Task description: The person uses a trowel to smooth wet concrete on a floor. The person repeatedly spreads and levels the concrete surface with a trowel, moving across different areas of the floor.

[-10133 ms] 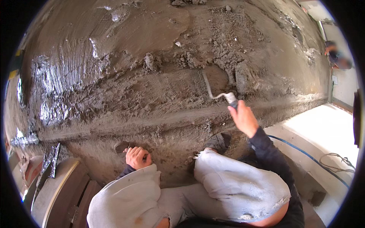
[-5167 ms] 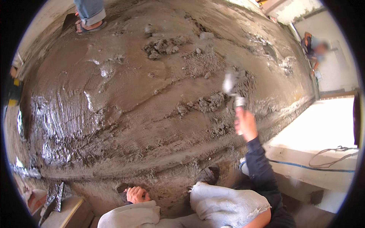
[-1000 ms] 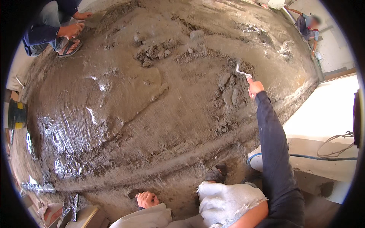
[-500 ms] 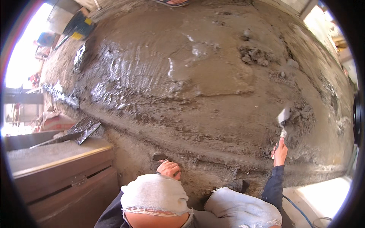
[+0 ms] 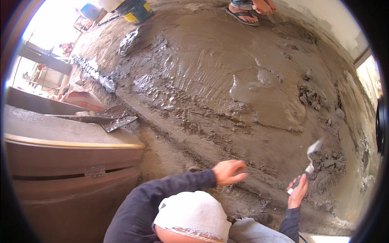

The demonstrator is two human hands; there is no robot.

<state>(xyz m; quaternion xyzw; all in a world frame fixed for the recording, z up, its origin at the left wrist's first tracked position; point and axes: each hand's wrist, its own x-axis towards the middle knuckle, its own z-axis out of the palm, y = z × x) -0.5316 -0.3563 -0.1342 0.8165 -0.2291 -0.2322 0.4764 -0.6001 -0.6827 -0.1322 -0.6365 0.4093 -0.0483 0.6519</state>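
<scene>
The right hand [image 5: 298,190] is wrapped round the handle of a small trowel [image 5: 310,168], fingers closed and thumb along it. The grip sits behind the cranked neck, presumably so that the knuckles stay clear of the wet mortar [image 5: 219,125] while the blade points away from the body. That blade (blurred, so I can't tell whether it touches) is just beside a rough, lumpy patch [image 5: 330,166].

The left hand [image 5: 231,172] holds nothing: its fingers are loosely bent and its thumb stands apart. It reaches out beyond the pale trouser knee [image 5: 194,214] — perhaps for balance in the crouch — and whether it touches the surface is unclear.

Farther left, a mortar-smeared shovel [image 5: 111,117] lies with its blade over the end of a brown panelled box [image 5: 73,158], probably parked there off the mortar. Behind it is a red-and-white sack [image 5: 83,97]. At the far edge are a dark bucket [image 5: 135,11] and a co-worker's sandalled foot [image 5: 243,16].
</scene>
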